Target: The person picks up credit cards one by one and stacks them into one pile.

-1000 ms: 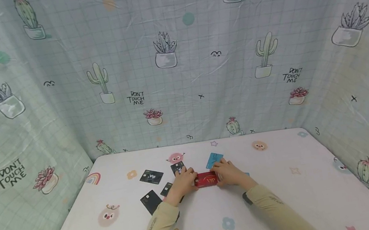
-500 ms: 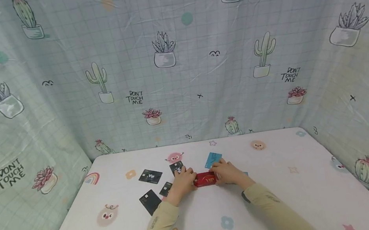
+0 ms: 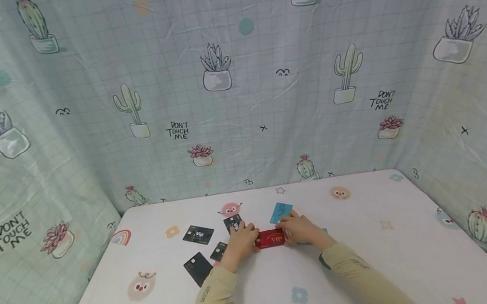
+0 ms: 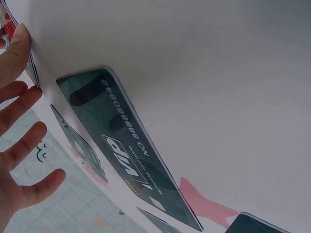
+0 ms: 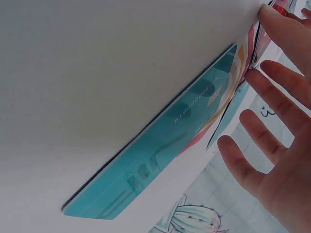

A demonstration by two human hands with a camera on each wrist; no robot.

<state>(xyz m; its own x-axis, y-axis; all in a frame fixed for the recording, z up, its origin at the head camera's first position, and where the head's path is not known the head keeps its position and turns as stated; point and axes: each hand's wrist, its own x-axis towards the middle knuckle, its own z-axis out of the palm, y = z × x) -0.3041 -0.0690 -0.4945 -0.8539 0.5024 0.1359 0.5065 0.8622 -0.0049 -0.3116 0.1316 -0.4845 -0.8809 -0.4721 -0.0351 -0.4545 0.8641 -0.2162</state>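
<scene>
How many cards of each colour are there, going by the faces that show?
Dark cards: 4
Blue cards: 2
Red card: 1 (any hidden beneath it can't be counted)
Total: 7 visible

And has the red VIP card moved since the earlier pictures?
No: in the head view, the red VIP card keeps its place behind and slightly left of the nearest blue flower print. The whole picture just shifted slightly.
</scene>
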